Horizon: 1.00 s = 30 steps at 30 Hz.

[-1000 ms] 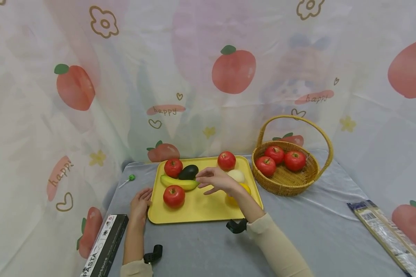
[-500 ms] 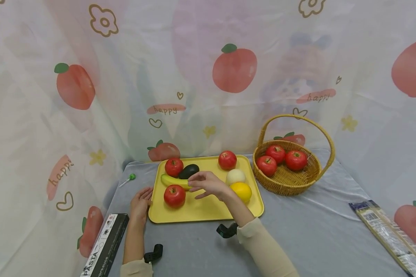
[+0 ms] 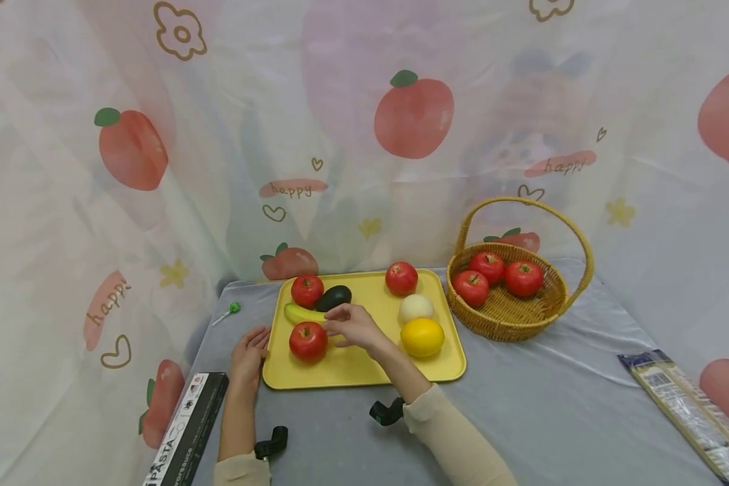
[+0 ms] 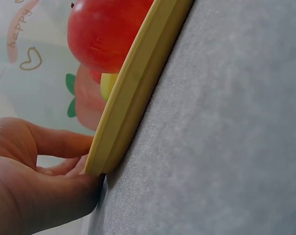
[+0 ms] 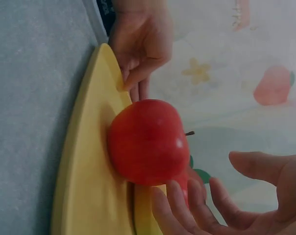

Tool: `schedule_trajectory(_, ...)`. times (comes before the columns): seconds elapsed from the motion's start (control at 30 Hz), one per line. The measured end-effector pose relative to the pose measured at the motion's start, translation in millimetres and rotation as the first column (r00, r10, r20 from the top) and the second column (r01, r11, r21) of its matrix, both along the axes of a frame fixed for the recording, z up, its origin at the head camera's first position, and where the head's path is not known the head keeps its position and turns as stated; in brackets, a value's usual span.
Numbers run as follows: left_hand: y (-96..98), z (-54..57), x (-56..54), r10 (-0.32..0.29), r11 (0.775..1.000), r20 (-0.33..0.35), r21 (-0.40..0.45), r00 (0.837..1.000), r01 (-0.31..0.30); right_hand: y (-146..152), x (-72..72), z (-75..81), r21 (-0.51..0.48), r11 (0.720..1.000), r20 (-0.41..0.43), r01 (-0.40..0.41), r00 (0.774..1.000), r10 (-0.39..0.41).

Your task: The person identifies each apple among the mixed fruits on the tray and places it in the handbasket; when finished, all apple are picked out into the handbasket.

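Note:
My left hand [image 3: 247, 358] pinches the left rim of a yellow tray [image 3: 364, 370] between thumb and fingers, seen closely in the left wrist view. My right hand [image 3: 357, 327] holds nothing and hovers over the tray, its spread fingers right beside the front red apple [image 3: 308, 343]. In the right wrist view, the fingertips overlap the lower edge of that apple [image 5: 149, 142]. Behind it lie a banana [image 3: 299, 314], partly hidden by the apple and right hand, a dark avocado [image 3: 335, 297] and another red apple [image 3: 307, 291].
On the tray's right are a red fruit [image 3: 401, 278], a whitish ball-shaped item [image 3: 416, 308] and a lemon [image 3: 422, 337]. A wicker basket [image 3: 504, 331] holds three red apples. A pasta box [image 3: 188, 425], a green lollipop [image 3: 235, 308] and a flat packet [image 3: 680, 405] lie around.
The right hand has moved left and slightly down from above the tray's middle to the front apple, uncovering the lemon and whitish item. The left hand stays at the rim.

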State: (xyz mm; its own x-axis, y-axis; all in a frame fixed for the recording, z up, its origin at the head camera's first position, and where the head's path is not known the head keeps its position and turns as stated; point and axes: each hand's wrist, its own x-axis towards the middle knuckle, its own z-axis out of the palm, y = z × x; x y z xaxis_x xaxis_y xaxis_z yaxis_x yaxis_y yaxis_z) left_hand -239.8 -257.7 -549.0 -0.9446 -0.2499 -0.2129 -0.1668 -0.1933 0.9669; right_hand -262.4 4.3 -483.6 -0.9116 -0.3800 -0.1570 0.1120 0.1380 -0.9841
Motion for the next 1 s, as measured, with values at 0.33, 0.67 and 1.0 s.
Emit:
schedule_trajectory(0.33,-1.4,0.9,0.7,-0.004,1.0,0.009,-0.007,1.0,0.004,-11,0.6,-13.4,0.059,0.995,-0.058,0.077,0.996,-0.074)
schedule_trajectory(0.67,1.1,-5.7,-4.4,0.003,1.0,0.018,0.0,1.0,-0.003,-20,5.5,-28.8,0.075,0.994,-0.095,0.078,0.993,-0.07)
schedule_trajectory(1.0,-2.0,-1.4,-3.9,0.003,1.0,0.021,-0.022,1.0,-0.003,-35,11.4,-27.3,0.084,0.995,-0.069,0.06,0.996,-0.054)
